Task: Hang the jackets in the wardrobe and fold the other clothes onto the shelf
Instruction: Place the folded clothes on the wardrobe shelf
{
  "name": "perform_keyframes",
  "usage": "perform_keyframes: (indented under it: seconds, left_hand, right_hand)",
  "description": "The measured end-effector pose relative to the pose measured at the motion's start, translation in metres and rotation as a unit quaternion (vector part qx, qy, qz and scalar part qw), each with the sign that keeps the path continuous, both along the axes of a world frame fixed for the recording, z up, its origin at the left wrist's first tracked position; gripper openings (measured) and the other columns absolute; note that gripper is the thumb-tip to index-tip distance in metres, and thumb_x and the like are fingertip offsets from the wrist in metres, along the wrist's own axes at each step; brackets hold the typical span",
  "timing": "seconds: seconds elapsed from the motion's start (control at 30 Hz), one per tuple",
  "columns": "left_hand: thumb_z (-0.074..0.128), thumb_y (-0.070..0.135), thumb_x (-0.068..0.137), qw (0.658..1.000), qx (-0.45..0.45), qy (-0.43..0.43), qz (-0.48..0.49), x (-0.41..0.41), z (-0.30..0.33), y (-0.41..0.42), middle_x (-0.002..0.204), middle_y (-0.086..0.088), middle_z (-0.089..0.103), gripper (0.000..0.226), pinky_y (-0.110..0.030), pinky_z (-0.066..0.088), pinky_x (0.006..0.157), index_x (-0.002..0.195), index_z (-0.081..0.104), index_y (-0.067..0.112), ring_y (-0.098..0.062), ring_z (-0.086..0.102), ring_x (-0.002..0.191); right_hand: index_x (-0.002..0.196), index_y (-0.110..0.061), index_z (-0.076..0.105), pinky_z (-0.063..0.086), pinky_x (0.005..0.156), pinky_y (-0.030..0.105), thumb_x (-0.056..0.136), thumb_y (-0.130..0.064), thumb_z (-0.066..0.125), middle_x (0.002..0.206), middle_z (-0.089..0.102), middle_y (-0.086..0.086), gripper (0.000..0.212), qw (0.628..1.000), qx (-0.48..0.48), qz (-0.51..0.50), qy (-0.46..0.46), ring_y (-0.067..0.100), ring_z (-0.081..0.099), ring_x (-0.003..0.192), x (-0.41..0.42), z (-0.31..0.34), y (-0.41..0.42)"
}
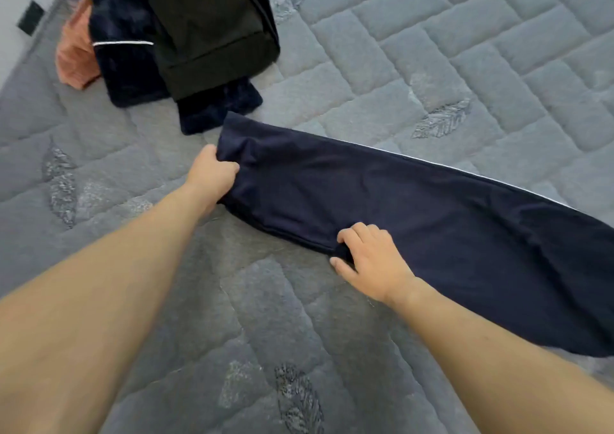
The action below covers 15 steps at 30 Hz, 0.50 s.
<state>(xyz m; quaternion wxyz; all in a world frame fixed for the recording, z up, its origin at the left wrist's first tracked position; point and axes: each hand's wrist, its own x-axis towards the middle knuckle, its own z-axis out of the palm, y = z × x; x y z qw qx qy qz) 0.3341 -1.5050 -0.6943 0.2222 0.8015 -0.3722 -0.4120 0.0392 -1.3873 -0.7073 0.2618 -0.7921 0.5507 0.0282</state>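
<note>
Hands first, seen from the head camera: both bare forearms reach forward over a grey quilted mattress (432, 51). The left hand (212, 176) is stretched further out, knuckles up, with its fingers curled round the end of a navy garment (415, 231), bunching the cloth there. The right hand (372, 260) lies nearer, on the garment's near edge, pinching a fold of cloth between thumb and curled fingers.

The navy garment is a long, smooth, matte piece lying flat on the mattress, running from the left hand off toward the right edge of the view, with a thin white line of piping along its far side. Soft creases spread out from each grip.

At the top left sits a pile of other clothes: a black garment (212, 34) of plain weave with a stitched hem lies over a dark blue plush garment (126, 68) with a white stripe, and an orange cloth (74, 58) shows beside them. The mattress cover is padded in brick-like blocks with stitched leaf shapes.
</note>
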Motion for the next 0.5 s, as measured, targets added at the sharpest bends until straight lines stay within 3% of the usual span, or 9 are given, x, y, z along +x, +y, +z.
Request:
perform_keyframes:
  seconds: [0.07, 0.13, 0.2, 0.3, 0.37, 0.5]
  left_hand:
    - [0.060, 0.014, 0.083, 0.985, 0.003, 0.131, 0.109, -0.025, 0.017, 0.005, 0.107, -0.010, 0.070, 0.032, -0.034, 0.056, 0.068, 0.115, 0.058, 0.013, -0.023, 0.067, 0.082]
    - [0.057, 0.022, 0.080, 0.953, 0.027, 0.252, 0.166, -0.059, 0.038, 0.011, 0.104, -0.004, 0.073, 0.041, -0.030, 0.051, 0.065, 0.120, 0.063, 0.015, -0.021, 0.068, 0.078]
    - [0.054, 0.026, 0.077, 0.940, 0.039, 0.295, 0.168, -0.102, 0.056, 0.016, 0.096, 0.000, 0.074, 0.041, -0.028, 0.048, 0.065, 0.115, 0.066, 0.018, -0.020, 0.067, 0.073]
    - [0.055, 0.027, 0.074, 0.935, 0.068, 0.326, 0.124, -0.180, 0.076, 0.031, 0.090, -0.002, 0.074, 0.035, -0.030, 0.051, 0.065, 0.106, 0.068, 0.017, -0.022, 0.069, 0.069]
    - [0.056, 0.024, 0.075, 0.934, 0.094, 0.337, 0.075, -0.235, 0.085, 0.046, 0.090, -0.005, 0.074, 0.034, -0.029, 0.053, 0.060, 0.106, 0.067, 0.017, -0.024, 0.069, 0.068]
    - [0.057, 0.015, 0.077, 0.935, 0.090, 0.344, 0.013, -0.335, 0.093, 0.074, 0.083, -0.005, 0.072, 0.027, -0.032, 0.054, 0.056, 0.101, 0.065, 0.025, -0.023, 0.069, 0.064]
  right_hand:
    - [0.116, -0.016, 0.061, 0.039, 0.088, 0.042, 0.092, -0.039, 0.049, 0.118, 0.057, 0.004, 0.036, 0.988, -0.147, -0.047, 0.019, 0.027, 0.053, 0.102, -0.042, 0.004, 0.022]
    - [0.128, -0.014, 0.058, 0.034, 0.100, 0.048, 0.094, -0.039, 0.043, 0.137, 0.050, 0.012, 0.045, 0.966, -0.182, -0.160, 0.087, 0.032, 0.048, 0.118, -0.101, 0.007, 0.042]
    - [0.144, -0.015, 0.045, 0.020, 0.112, 0.054, 0.096, -0.043, 0.036, 0.153, 0.034, 0.016, 0.056, 0.938, -0.101, -0.282, 0.175, 0.037, 0.034, 0.136, -0.167, 0.007, 0.060]
    - [0.157, -0.032, 0.006, -0.001, 0.117, 0.059, 0.095, -0.062, 0.012, 0.164, 0.000, 0.011, 0.069, 0.880, 0.098, -0.374, 0.276, 0.037, 0.001, 0.149, -0.255, 0.002, 0.081]
    - [0.155, -0.038, -0.006, -0.005, 0.117, 0.059, 0.092, -0.069, 0.009, 0.164, -0.009, 0.006, 0.072, 0.862, 0.140, -0.419, 0.247, 0.035, -0.006, 0.149, -0.299, 0.006, 0.084]
    - [0.154, -0.041, 0.001, 0.000, 0.117, 0.060, 0.094, -0.068, 0.016, 0.164, -0.010, 0.001, 0.067, 0.838, 0.171, -0.493, 0.161, 0.033, -0.006, 0.150, -0.382, 0.026, 0.074]
